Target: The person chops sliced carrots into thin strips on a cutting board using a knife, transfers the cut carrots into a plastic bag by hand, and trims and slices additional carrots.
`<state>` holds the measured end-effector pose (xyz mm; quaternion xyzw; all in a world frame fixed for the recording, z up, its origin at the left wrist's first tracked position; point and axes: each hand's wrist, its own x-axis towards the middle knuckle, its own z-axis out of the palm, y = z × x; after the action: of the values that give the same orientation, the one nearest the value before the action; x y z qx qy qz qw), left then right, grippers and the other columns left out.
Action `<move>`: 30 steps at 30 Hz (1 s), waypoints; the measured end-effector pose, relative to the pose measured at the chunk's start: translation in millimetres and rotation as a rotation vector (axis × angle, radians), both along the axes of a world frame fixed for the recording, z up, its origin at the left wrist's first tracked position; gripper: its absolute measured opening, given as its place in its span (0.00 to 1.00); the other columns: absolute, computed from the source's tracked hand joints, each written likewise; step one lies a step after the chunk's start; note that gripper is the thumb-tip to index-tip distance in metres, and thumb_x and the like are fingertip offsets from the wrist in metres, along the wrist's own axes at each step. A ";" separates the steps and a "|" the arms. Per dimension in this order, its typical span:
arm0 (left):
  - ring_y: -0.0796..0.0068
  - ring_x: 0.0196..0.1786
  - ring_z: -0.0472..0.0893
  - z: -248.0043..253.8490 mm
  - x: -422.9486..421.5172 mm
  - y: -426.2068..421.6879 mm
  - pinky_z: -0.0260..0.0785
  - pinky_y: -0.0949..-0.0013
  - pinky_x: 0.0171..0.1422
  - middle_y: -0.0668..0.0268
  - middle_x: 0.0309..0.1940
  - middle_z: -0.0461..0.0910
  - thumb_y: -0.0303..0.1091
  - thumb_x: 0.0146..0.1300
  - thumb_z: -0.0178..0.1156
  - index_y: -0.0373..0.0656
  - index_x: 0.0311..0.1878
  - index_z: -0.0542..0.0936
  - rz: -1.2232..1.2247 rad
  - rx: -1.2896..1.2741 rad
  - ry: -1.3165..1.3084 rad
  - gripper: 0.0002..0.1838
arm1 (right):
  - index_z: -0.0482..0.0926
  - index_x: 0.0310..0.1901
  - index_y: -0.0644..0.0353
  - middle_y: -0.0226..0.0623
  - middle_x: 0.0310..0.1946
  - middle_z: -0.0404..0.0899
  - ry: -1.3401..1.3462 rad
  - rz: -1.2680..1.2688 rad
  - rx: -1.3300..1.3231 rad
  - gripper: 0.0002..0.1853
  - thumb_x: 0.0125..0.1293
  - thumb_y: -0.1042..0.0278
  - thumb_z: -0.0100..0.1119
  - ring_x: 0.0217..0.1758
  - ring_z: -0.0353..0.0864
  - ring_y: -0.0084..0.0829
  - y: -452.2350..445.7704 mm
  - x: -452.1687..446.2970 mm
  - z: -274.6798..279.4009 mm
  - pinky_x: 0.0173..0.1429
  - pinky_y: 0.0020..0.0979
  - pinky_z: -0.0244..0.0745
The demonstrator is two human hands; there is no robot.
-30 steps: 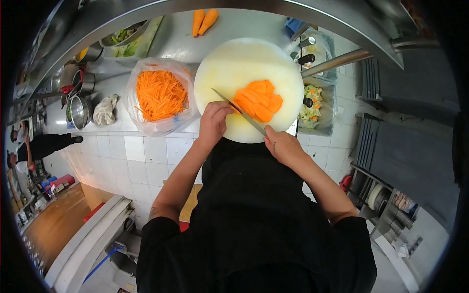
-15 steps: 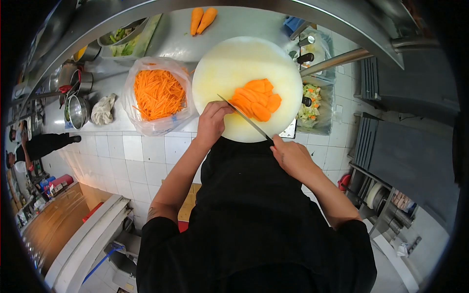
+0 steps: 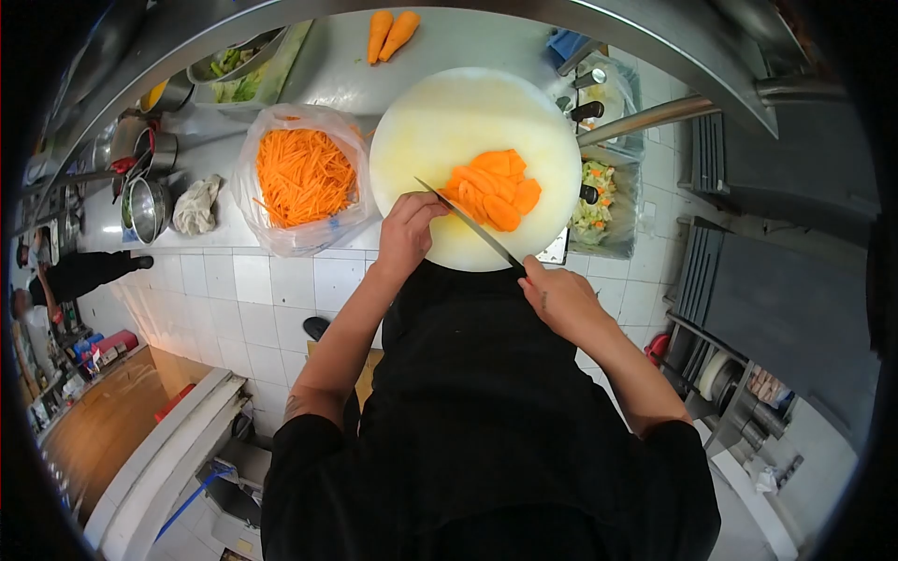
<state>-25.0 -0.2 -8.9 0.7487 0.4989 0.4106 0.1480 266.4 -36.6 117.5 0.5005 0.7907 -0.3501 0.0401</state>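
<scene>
Carrot shreds fill a plastic bag at the near edge of the steel counter; right fingers grip a knife over a round board; left fingers curl, hold unclear.

knife handle: mostly hidden by right hand | far person: blurred

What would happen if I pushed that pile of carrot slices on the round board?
The carrot slices would probably fan out rather than move as one block, since they overlap loosely. They look flat, so they'd likelier slide than roll across the round board. Each one looks thin, so a single slice would likely feel light.
</scene>
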 end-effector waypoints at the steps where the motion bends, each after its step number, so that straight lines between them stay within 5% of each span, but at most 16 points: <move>1: 0.54 0.52 0.87 -0.1 -0.3 0.1 0.83 0.56 0.56 0.62 0.49 0.88 0.10 0.47 0.63 0.42 0.44 0.88 0.001 0.006 0.002 0.22 | 0.70 0.52 0.61 0.54 0.29 0.86 0.023 -0.006 0.007 0.10 0.84 0.64 0.57 0.36 0.88 0.63 -1.0 -2.0 -8.3 0.41 0.60 0.80; 9: 0.51 0.55 0.86 -0.3 2.7 1.6 0.82 0.57 0.58 0.60 0.53 0.87 0.10 0.55 0.66 0.41 0.47 0.86 0.041 -0.005 -0.061 0.19 | 0.70 0.53 0.60 0.55 0.29 0.86 0.035 -0.043 -0.019 0.10 0.83 0.64 0.57 0.37 0.88 0.64 1.9 -9.3 -38.4 0.41 0.62 0.80; 15: 0.50 0.59 0.84 23.3 -7.1 20.1 0.77 0.53 0.67 0.60 0.56 0.89 0.10 0.58 0.67 0.43 0.66 0.83 0.097 0.002 0.036 0.31 | 0.71 0.53 0.59 0.55 0.30 0.86 0.044 -0.044 -0.040 0.10 0.83 0.63 0.57 0.37 0.88 0.64 1.6 -10.3 -35.8 0.42 0.61 0.81; 20: 0.53 0.55 0.83 30.9 -17.7 33.7 0.76 0.56 0.66 0.65 0.50 0.91 0.10 0.59 0.66 0.44 0.67 0.84 0.059 -0.014 0.028 0.32 | 0.71 0.52 0.60 0.56 0.30 0.86 0.036 -0.033 -0.005 0.10 0.83 0.64 0.57 0.38 0.88 0.64 1.3 -10.3 -37.9 0.42 0.62 0.81; 23: 0.55 0.58 0.83 52.6 -10.8 48.4 0.75 0.56 0.66 0.64 0.52 0.91 0.11 0.63 0.65 0.44 0.69 0.82 0.106 0.042 -0.144 0.30 | 0.71 0.52 0.61 0.56 0.29 0.86 0.041 -0.041 0.012 0.10 0.83 0.63 0.57 0.37 0.89 0.63 -1.8 -11.4 -38.4 0.41 0.62 0.81; 27: 0.60 0.57 0.87 143.8 58.8 70.7 0.79 0.61 0.62 0.58 0.57 0.89 0.17 0.71 0.65 0.42 0.72 0.82 -0.201 -0.022 -0.325 0.26 | 0.72 0.52 0.60 0.55 0.28 0.86 0.044 -0.054 0.046 0.10 0.82 0.63 0.58 0.35 0.89 0.62 -4.1 -13.7 -40.7 0.40 0.60 0.82; 30: 0.61 0.56 0.88 153.7 68.9 97.4 0.80 0.63 0.57 0.57 0.59 0.88 0.20 0.74 0.66 0.44 0.73 0.82 -0.261 -0.132 -0.447 0.25 | 0.73 0.54 0.60 0.53 0.28 0.86 0.051 -0.068 0.090 0.10 0.82 0.63 0.60 0.34 0.90 0.60 -6.8 -12.5 -36.5 0.39 0.59 0.82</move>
<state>43.9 97.2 144.9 0.6862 0.3790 0.5096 0.3547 253.9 -43.4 80.9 0.5195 0.7888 -0.3283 -0.0145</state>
